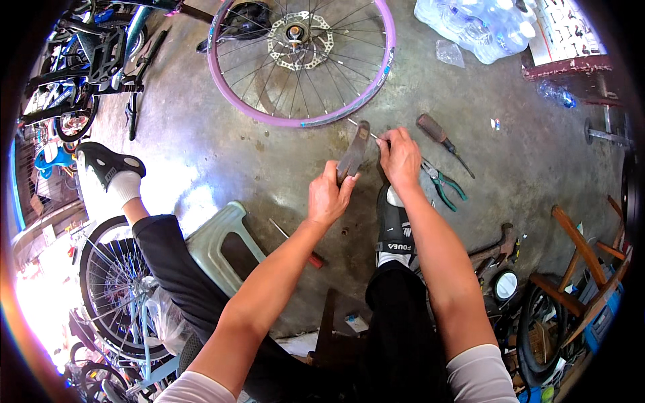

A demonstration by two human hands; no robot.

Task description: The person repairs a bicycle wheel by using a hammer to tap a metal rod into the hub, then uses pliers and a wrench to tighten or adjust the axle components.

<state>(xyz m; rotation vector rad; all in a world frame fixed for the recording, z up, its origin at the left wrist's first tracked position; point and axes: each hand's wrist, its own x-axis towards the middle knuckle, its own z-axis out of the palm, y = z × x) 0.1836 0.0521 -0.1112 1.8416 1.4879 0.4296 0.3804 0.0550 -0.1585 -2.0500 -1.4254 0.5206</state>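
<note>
My left hand (327,199) is closed round a flat, worn grey-brown metal tool (352,155) whose exact kind I cannot make out. Just to its right, my right hand (400,160) pinches a thin metal rod (373,136), which runs behind the tool's upper end toward the wheel rim. A bicycle wheel (325,121) with a purple rim, thin spokes and a perforated brake disc lies beyond both hands. Beside my right hand are green-handled pliers (449,190) and a dark-handled screwdriver (441,138).
A red-handled screwdriver (314,258) lies by a pale green plastic stool (232,218). At right are a hammer (505,243) and a wooden frame (571,235). Wrapped water bottles (480,30) sit at the far right. Bicycles (101,60) crowd the left, including another wheel (87,269).
</note>
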